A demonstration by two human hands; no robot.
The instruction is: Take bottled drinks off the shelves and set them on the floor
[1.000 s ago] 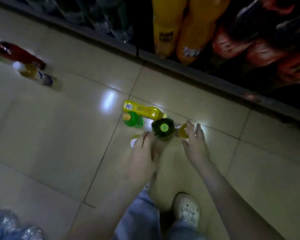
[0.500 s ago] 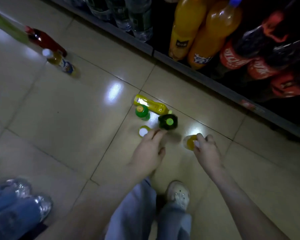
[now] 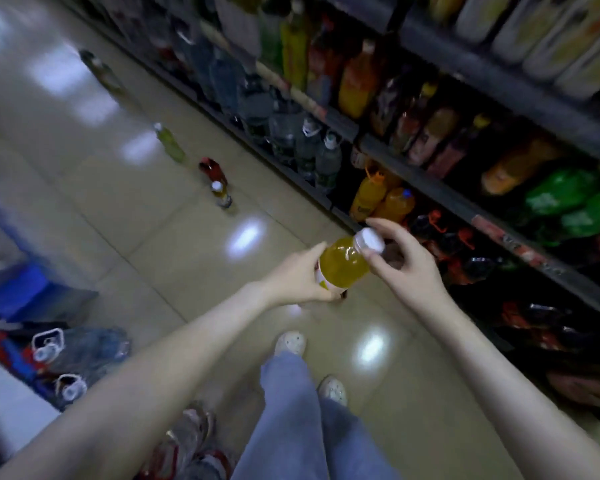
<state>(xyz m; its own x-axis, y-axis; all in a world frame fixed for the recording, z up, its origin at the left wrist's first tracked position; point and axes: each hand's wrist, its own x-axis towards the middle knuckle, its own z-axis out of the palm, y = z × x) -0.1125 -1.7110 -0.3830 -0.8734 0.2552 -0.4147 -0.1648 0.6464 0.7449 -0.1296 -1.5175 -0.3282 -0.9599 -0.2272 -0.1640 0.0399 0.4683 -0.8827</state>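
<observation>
A yellow drink bottle [image 3: 343, 263] with a white cap is held up in the air above the floor, tilted with its cap toward the shelves. My left hand [image 3: 297, 277] grips its lower body around the label. My right hand [image 3: 400, 263] curls around the neck just under the cap. Farther down the aisle, a small yellow bottle [image 3: 221, 194], a red bottle [image 3: 212, 169] and a pale green bottle [image 3: 169, 143] stand on the floor. The bottles I stood by a moment ago are hidden behind my hands.
Shelves [image 3: 430, 185] packed with bottles run along the right. Blue crates [image 3: 18, 292] and shrink-wrapped water packs [image 3: 80, 351] sit at the left. My feet [image 3: 291, 342] are on the glossy tiled floor [image 3: 153, 237].
The view has risen from the cluster of bottles on the floor. My right hand lifted the yellow bottle off the floor, and my left hand has joined it on the bottle's body.
</observation>
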